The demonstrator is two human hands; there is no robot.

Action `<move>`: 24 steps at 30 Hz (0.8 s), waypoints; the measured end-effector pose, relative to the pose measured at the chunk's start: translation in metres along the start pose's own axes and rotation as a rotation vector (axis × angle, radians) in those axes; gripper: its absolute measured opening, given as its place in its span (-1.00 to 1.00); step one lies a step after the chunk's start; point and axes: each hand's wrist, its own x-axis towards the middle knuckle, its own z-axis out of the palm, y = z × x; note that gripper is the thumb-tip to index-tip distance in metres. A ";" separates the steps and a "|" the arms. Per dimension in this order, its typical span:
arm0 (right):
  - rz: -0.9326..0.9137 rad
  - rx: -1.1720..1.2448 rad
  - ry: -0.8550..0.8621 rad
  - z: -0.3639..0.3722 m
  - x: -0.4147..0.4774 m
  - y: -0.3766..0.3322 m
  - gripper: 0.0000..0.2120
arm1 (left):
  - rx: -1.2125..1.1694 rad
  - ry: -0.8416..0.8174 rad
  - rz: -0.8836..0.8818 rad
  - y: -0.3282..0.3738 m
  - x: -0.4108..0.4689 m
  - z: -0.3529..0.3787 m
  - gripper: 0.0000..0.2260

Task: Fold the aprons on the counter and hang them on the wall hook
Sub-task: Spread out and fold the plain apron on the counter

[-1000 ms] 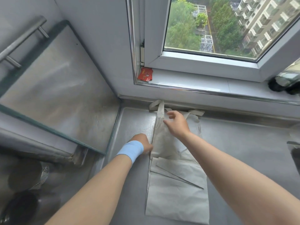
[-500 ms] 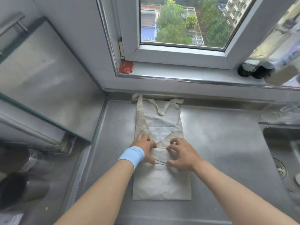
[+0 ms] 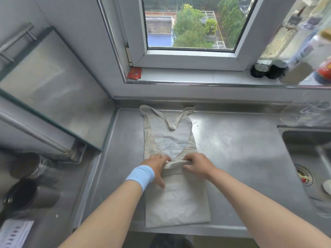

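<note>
A beige apron (image 3: 176,199) lies lengthwise on the steel counter (image 3: 238,154), folded into a narrow strip, its neck strap (image 3: 171,122) toward the window. My left hand (image 3: 157,169), with a blue wristband, and my right hand (image 3: 197,164) meet at the apron's middle. Both pinch a raised ridge of cloth between them. No wall hook is in view.
A sink (image 3: 308,169) with a drain sits at the right. Dark jars and bottles (image 3: 268,69) stand on the window sill, and a red packet (image 3: 134,73) lies at its left end. A glass-edged hood (image 3: 44,90) slopes at the left, with metal cups (image 3: 30,192) below.
A second ago my right hand was up at the apron's top and my left at its side edge. Both came to the middle and gathered a fold of cloth there. The view shifted right.
</note>
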 end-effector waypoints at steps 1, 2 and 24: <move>0.033 0.075 0.014 -0.003 0.003 -0.001 -0.91 | -0.020 0.024 -0.020 -0.001 0.002 -0.002 -0.30; 0.071 0.155 0.037 -0.005 0.006 -0.003 -0.88 | -0.046 0.047 -0.045 -0.003 0.006 -0.004 -0.39; 0.086 -0.326 0.256 -0.010 0.063 0.007 -0.73 | 0.004 0.254 -0.026 -0.038 0.067 -0.038 -0.49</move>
